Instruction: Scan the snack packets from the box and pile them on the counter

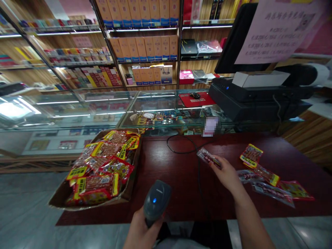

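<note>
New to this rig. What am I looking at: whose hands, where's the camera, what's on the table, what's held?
There's no robot here: these are a person's own bare hands. The single picture comes from a camera worn on their head, looking forward and down. The left hand grips a handheld scanner with a blue light. The right hand holds a slim clear packet over the dark red table. On the table's left sits an open cardboard box heaped with yellow-and-red packets; on the right lie several loose packets.
</note>
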### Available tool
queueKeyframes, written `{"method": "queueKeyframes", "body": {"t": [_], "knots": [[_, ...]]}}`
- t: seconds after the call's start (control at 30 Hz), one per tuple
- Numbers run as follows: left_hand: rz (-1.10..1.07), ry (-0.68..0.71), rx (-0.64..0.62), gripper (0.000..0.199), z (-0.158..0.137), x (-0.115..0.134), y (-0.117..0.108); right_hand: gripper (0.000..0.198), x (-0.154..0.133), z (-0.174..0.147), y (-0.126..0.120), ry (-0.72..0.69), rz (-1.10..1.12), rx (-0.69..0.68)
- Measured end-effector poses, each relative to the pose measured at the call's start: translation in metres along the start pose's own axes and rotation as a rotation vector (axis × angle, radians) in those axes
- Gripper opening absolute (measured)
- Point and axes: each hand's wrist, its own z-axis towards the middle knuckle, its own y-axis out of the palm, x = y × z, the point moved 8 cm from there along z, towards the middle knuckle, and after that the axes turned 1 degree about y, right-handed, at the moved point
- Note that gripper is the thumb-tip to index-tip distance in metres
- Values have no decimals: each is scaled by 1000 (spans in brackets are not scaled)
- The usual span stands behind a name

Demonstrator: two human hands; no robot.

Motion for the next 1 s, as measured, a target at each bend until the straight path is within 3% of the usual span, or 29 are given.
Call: {"method": "queueKeyframes", "body": {"t": [0.17,0.37,0.83,1.0], "knots": [[37,52,-67,25,3,9,3,36,-44,-6,36,-23,364,-112],[59,95,-85,18,5,11,4,29,-73,-10,71,-1,563,-197],[20,57,-56,19,3,4,-1,24,-75,-13,74,-14,637,-189],[-27,10,-18,25,2,-11,-6,29,-99,3,91,-64,635,-169]]}}
